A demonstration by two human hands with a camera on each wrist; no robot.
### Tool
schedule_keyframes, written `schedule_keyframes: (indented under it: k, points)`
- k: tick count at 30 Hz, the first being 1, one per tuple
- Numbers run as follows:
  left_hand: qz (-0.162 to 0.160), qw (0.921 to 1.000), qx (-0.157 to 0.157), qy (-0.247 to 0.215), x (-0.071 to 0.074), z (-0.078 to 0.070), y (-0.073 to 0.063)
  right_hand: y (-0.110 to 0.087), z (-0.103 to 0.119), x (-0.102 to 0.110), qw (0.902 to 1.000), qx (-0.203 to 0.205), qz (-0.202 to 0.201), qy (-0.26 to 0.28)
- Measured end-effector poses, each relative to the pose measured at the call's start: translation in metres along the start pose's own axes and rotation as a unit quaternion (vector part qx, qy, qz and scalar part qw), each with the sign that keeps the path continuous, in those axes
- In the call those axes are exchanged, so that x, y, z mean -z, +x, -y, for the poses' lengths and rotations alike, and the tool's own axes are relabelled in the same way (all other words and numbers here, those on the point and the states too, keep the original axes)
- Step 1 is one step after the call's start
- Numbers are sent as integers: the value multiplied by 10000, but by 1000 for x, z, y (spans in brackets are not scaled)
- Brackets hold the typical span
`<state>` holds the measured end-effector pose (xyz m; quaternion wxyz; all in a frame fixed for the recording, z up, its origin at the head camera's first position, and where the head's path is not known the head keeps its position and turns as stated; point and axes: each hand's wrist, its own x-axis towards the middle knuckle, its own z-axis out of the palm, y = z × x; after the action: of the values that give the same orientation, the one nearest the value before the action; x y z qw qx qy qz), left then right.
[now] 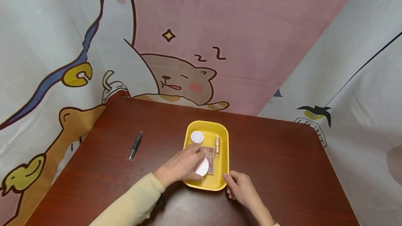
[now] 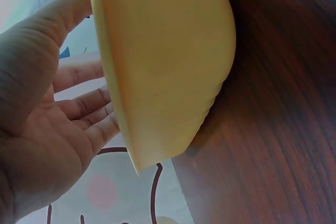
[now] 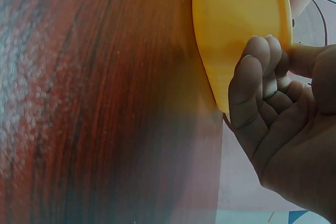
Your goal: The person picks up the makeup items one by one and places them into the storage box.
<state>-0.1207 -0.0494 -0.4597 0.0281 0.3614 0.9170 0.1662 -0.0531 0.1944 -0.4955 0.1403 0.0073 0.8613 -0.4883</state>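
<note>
Loosening the left hand [image 1: 184, 163] pinching the round white case [image 1: 202, 167] could drop it; right hand [image 1: 242, 188] pinches rectangular yellow plastic tray [image 1: 221, 177].

Head camera looks down; close wrist views share the yellow tray [image 1: 217, 182].

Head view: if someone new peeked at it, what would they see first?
Probably the yellow tray, bright on the dark table, where the left hand has thumb and fingers round a white disc and the right hand holds the near right corner. Next, maybe the sleeping cartoon animal on the pink cloth behind the table.
</note>
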Motion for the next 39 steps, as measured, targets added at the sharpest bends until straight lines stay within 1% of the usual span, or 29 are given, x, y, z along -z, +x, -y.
schedule_keyframes:
  k: [5,12,20,29,39]
  points:
    - [146,9999,15,10,-2,-1,2,0,1,0,10000,-11,-17,9]
    - [269,9996,1,45,-6,-1,5,0,0,0,10000,-3,-33,-5]
    - [492,9987,118,-35,-10,-3,7,0,0,1,10000,-5,-17,-1]
    - [500,9987,66,119,-14,-3,8,0,-1,0,10000,9,-29,16]
    - [520,9984,95,202,-16,-4,7,0,-1,0,10000,45,-7,-5]
